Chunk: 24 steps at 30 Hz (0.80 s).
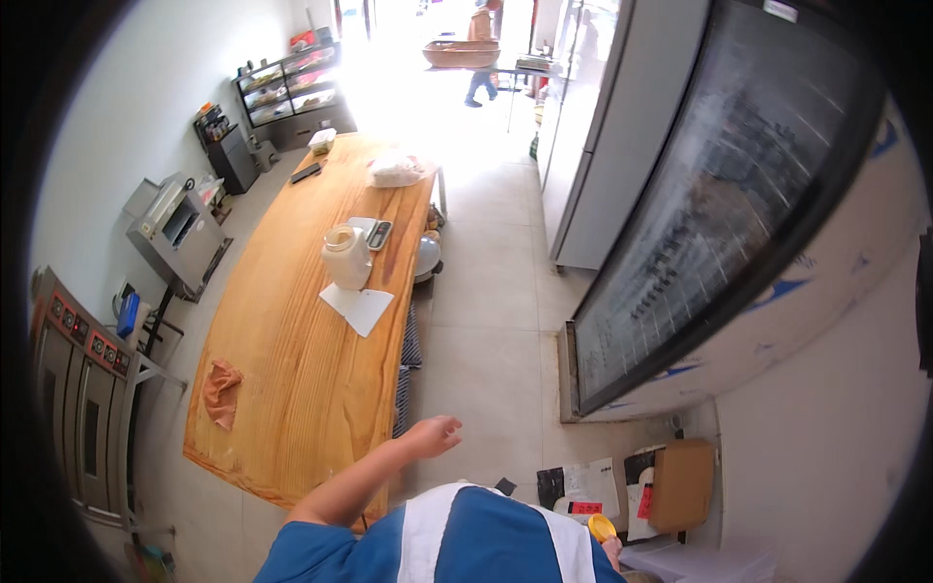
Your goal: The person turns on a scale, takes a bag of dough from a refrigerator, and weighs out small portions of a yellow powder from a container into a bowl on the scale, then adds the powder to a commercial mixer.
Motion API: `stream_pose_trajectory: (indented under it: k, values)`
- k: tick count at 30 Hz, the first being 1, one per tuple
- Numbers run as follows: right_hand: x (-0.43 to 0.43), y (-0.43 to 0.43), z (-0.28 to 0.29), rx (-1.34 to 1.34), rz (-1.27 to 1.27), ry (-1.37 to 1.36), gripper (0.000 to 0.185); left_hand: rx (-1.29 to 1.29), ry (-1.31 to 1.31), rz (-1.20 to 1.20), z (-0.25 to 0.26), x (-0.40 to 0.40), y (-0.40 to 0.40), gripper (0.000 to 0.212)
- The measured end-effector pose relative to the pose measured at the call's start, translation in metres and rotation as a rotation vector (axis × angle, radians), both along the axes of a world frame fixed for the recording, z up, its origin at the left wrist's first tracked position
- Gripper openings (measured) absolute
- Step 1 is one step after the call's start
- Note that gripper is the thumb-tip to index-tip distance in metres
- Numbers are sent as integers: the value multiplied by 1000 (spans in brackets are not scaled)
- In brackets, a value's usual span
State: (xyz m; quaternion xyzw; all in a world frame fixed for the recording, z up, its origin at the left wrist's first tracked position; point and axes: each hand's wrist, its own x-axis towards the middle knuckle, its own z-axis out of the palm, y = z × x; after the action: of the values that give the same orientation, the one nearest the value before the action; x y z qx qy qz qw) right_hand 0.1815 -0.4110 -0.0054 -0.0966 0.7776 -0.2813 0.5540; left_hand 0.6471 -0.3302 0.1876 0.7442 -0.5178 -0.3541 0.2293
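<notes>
My left hand [433, 436] hangs just past the right edge of the wooden table [291, 350], holding nothing, its fingers loosely apart. Low at the right, beside my body, my right hand [612, 548] is closed on a round yellow lid [601, 527]; part of the hand is hidden. On the table stands an uncapped, wide-mouthed jar [347, 259] of pale contents, next to a digital kitchen scale [378, 234]. White paper sheets [363, 310] lie at the jar's base. A crumpled orange-brown cloth [222, 393] rests near the table's left edge.
A glass-door refrigerator [700, 211] stands at the right, beyond a tiled aisle. Flat packages [583, 481] and a cardboard box [683, 484] are low at the right. An oven [80, 401] stands left. A plastic bag [394, 171] lies on the table; a person [481, 29] is by the doorway.
</notes>
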Motion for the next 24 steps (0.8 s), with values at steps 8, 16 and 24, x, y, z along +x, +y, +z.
stream_pose_trajectory:
  k: [8,16,24]
  values:
    - [158,-153,50,-106,343,-24,15,19,130,405,-26,57,10,32]
    - [387,-320,87,-356,961,-185,23,-38,245,945,-41,93,-7,27]
    - [634,-369,136,-434,1478,-497,26,-131,328,1222,-27,108,-65,27]
